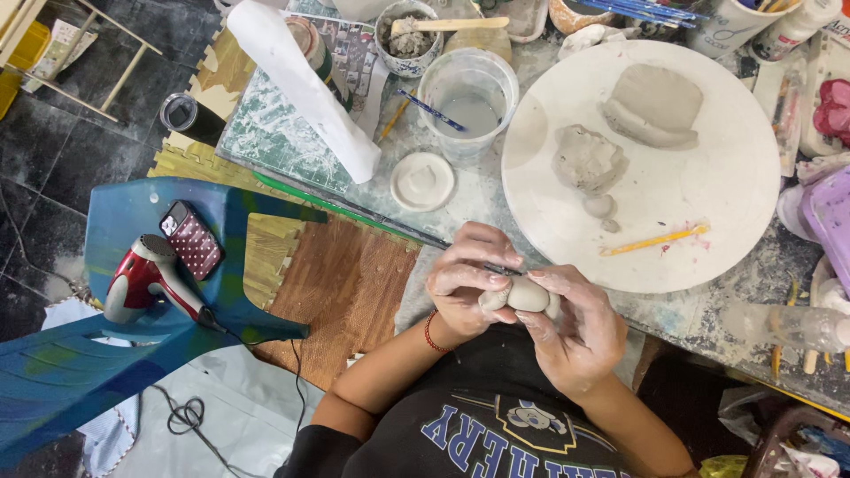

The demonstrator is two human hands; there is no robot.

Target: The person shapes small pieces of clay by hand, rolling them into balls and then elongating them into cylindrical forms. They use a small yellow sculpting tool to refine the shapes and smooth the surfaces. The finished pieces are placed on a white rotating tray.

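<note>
Closest to the camera, both hands are cupping a small lump of grey clay (524,295) just above the person's chest, off the table edge, so it can be turned and pressed from all sides. The left hand (467,279) is curling its fingers over the lump's left side and also pinching a thin dark tool (416,232) that is running up and left across the table, kept ready between the fingers. The right hand (574,332) is wrapping around the lump from the right and below, thumb pressing on top, propping it against that pressure.

Just beyond, a round white board (708,221) is serving as the work surface, with a yellow stick (655,240) lying near its front edge within easy reach. Two bigger clay pieces, one lumpy (586,159) and one slab-like (653,106), are resting farther back, out of the way. A clear cup of water (469,102) is standing left of the board, close by for wetting. On the blue chair (133,265) to the left, a red hair dryer (142,279) is lying beside a dotted phone (191,239).
</note>
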